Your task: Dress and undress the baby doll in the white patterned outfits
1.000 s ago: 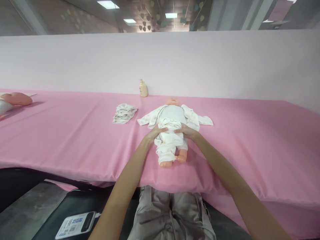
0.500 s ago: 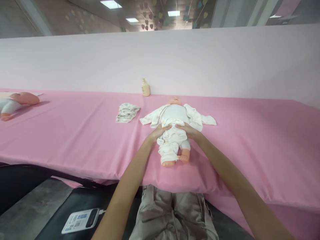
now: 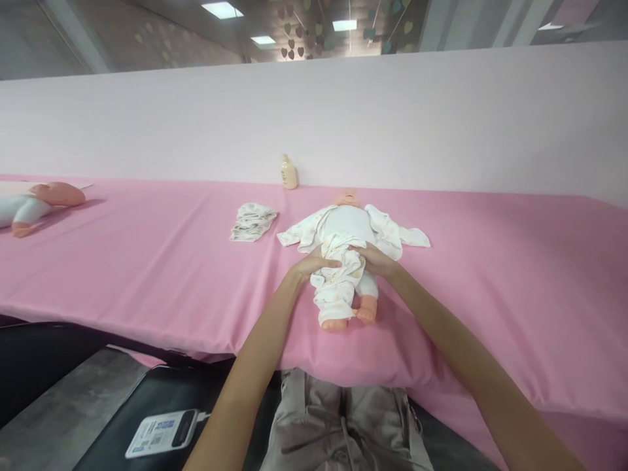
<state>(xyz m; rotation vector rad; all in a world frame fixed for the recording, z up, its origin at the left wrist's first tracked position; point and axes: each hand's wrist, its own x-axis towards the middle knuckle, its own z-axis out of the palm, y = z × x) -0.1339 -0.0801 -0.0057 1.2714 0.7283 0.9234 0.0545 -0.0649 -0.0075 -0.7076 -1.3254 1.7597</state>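
Observation:
A baby doll (image 3: 349, 222) lies on its back on the pink-covered table, head toward the wall, feet toward me. Its white patterned jacket (image 3: 307, 229) is spread open, sleeves out to both sides. White baby pants (image 3: 336, 291) lie bunched over its hips and cover the leg on the left; the leg on the right shows outside them. My left hand (image 3: 314, 263) is closed on the left side of the bunched cloth, thumb on top. My right hand (image 3: 375, 258) grips the right side, its fingertips partly hidden in the folds.
A folded pile of white cloth (image 3: 253, 222) lies left of the doll. Behind it a pump bottle (image 3: 289, 173) stands against the wall. Another doll (image 3: 29, 208) lies at the far left. A black chair seat (image 3: 115, 418) bears a white badge card (image 3: 161, 433) below the table edge.
The pants cloth at the waist is more gathered between my hands. My left thumb sits slightly lower, toward the feet. The whole view has shifted a little.

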